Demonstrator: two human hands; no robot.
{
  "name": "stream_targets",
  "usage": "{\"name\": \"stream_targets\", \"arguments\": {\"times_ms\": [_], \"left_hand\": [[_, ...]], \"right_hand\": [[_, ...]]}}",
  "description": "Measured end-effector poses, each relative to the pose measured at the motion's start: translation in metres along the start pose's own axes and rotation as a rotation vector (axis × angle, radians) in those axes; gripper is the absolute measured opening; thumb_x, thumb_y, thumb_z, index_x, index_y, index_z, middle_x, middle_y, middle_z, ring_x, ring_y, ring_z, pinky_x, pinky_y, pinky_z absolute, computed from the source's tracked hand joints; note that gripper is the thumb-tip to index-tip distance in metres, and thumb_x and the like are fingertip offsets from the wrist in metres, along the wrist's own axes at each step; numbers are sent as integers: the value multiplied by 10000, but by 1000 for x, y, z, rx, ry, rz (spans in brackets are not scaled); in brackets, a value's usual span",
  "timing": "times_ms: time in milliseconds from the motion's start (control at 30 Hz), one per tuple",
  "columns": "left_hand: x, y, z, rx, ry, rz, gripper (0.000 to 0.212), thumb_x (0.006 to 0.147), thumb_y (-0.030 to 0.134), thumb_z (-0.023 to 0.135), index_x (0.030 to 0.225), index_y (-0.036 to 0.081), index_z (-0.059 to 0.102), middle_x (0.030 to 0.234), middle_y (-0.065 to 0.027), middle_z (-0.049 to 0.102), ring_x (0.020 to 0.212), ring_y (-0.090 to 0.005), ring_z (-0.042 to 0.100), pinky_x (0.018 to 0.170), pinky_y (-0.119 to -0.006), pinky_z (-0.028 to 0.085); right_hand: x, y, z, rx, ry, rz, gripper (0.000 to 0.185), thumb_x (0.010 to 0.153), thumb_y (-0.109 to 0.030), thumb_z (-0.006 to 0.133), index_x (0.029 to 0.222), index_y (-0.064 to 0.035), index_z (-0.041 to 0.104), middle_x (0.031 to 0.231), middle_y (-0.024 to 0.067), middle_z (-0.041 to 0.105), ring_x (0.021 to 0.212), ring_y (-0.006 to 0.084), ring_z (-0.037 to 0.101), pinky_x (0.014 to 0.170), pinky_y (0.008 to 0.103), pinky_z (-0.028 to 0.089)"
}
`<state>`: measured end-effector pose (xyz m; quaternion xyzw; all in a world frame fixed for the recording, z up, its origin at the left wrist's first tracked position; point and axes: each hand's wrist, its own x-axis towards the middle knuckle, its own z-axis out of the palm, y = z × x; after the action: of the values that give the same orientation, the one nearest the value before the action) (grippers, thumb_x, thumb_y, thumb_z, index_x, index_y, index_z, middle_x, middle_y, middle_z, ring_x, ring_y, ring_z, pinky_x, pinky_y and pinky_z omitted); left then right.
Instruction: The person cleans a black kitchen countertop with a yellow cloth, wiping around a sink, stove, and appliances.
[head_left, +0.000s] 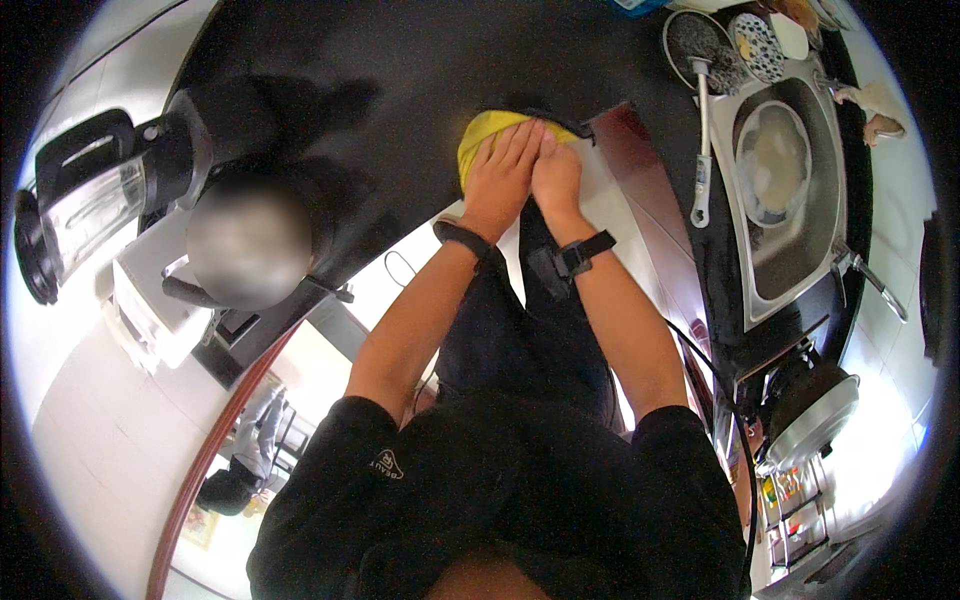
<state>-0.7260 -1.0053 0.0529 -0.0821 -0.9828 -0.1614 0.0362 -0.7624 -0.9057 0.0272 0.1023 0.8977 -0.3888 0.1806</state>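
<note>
A yellow cloth (474, 138) with a dark edge lies at the rim of the black countertop (420, 67). My left hand (504, 169) rests over it with the fingers laid close together, pressing on the folded fabric. Right beside it, my right hand (559, 176) has its fingers curled at the cloth's right part, touching my left hand. Both hands hold the cloth between them; the fingertips are partly hidden. A dark band sits on each wrist.
To the right is a steel sink (836, 187) with a round bowl (772, 165) in it. A long-handled utensil (701, 142), a strainer or pan and a patterned dish (759, 49) lie beyond. A blender (97, 202) stands at left; a wok (814, 420) is at lower right.
</note>
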Motion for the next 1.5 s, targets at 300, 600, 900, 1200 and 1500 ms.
{"name": "stream_targets", "arguments": {"times_ms": [300,600,900,1200,1500], "left_hand": [[-172,-74,-46,82,-49,-301,563,865,89,581,1419,74,486,1388,-91,546,1297,-270,497,1095,-450,361],[-227,-94,-64,197,-99,-458,550,869,29,563,1413,33,485,1425,-164,506,1322,-354,454,1120,-480,316],[-131,-56,-33,38,-71,-283,528,846,49,619,1368,51,538,1400,-134,541,1333,-342,457,1128,-516,305],[65,37,26,-119,48,-40,578,876,142,589,1444,122,487,1448,-46,519,1348,-245,445,1153,-451,289],[45,24,23,-150,67,-24,538,912,191,563,1441,125,493,1437,-43,530,1330,-245,465,1151,-444,300]], "right_hand": [[-139,-36,113,212,-276,-94,552,1051,-337,428,786,96,646,741,275,657,659,393,650,619,432,519],[-175,-31,168,730,-773,253,518,1027,-399,486,938,73,681,832,217,707,727,303,709,661,363,583],[-117,-24,84,307,-388,-38,379,1020,-202,424,839,26,666,806,236,667,768,441,636,699,514,496],[42,21,-48,309,129,123,461,1021,-279,473,845,90,686,805,296,668,772,439,666,695,483,501],[20,10,-42,29,73,-10,460,1014,-272,473,805,85,674,802,273,674,741,454,654,677,530,488]]}}
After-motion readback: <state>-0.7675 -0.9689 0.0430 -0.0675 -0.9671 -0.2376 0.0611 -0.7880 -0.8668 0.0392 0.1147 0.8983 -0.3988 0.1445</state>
